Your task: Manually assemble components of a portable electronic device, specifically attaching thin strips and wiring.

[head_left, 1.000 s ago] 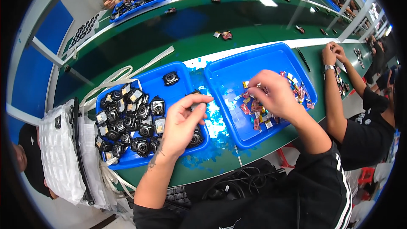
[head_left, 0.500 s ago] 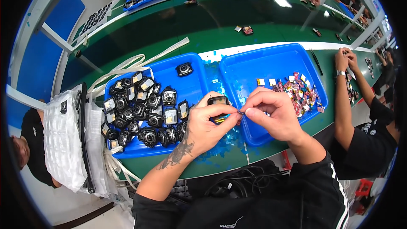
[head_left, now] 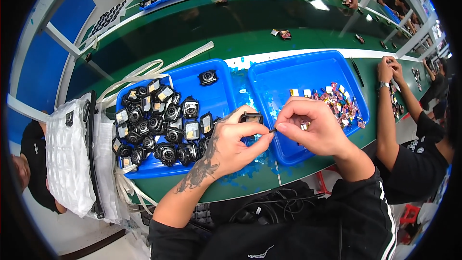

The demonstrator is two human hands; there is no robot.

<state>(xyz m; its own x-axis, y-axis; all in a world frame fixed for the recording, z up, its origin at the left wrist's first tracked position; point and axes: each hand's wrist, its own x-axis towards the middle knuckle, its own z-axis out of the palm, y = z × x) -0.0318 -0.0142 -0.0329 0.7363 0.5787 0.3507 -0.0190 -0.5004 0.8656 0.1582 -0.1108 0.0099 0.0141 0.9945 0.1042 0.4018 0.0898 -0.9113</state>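
My left hand [head_left: 233, 144] is closed around a black smartwatch case [head_left: 251, 117], whose rim shows above the fingers. Its thumb and forefinger reach to a small dark piece [head_left: 273, 130] at the fingertips. The thumb and forefinger of my right hand [head_left: 313, 127] pinch the other side of that piece; its exact kind is too small to tell. Both hands hover over the gap between two blue trays. In the left tray [head_left: 219, 98] lie many black watch cases [head_left: 155, 123]. Small circuit parts in red, white and yellow [head_left: 344, 108] lie heaped in the right tray [head_left: 293, 65].
Beyond the trays runs a green conveyor belt [head_left: 192, 29] carrying scattered parts [head_left: 285, 34]. White straps [head_left: 144, 74] and a bubble-wrap bundle [head_left: 70, 156] are at the left. A black tweezer-like tool [head_left: 357, 71] lies right of the trays. A co-worker's arms [head_left: 389, 101] are at the right.
Parts on the green belt have shifted a little to the right. My hands stay together at the small dark piece, and the watch case in my left hand has tilted slightly.
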